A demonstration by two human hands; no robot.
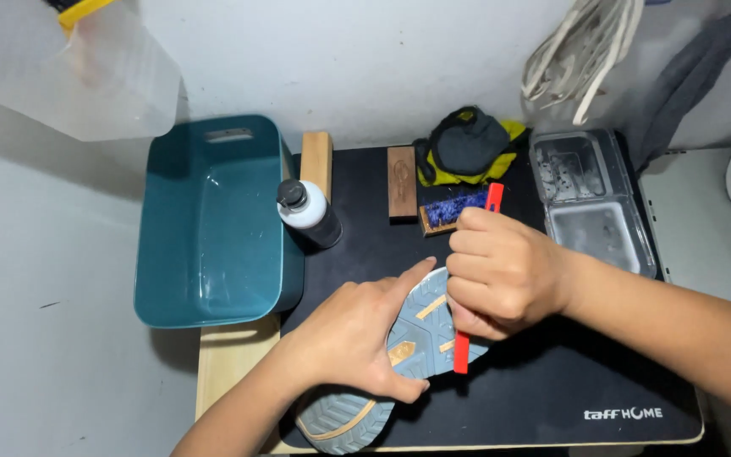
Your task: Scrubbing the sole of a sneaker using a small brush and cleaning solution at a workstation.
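Black mat (552,398) is covering most of a small wooden table (222,364), which is sitting against a white wall. Teal plastic tub (205,228) is standing at the left edge of the mat, partly overhanging the table, open side up. Clear two-compartment tray (594,203) is lying at the mat's back right corner. Shoe (382,381) is lying sole-up at the front centre of the mat, grey-blue tread with tan inserts facing the camera, toe pointing up-right. Left hand (357,338) is pressing down on the sole, fingers wrapping loosely around the midsection, thumb stretching along the upper edge toward the toe, holding the shoe steady. Right hand (501,275) is hovering over the toe end, fingers curling fully closed around a red tool (462,351), thin and flat like a brush handle; its lower end is touching the sole, its upper end is sticking out above the knuckles. Dark cloth bundle on yellow fabric (467,148) is sitting at the mat's back centre. Black bottle with white cap end (308,211) is lying just beside the tub. Wooden block (401,182) is lying by a blue-bristled brush (450,210), which is just behind the right hand.
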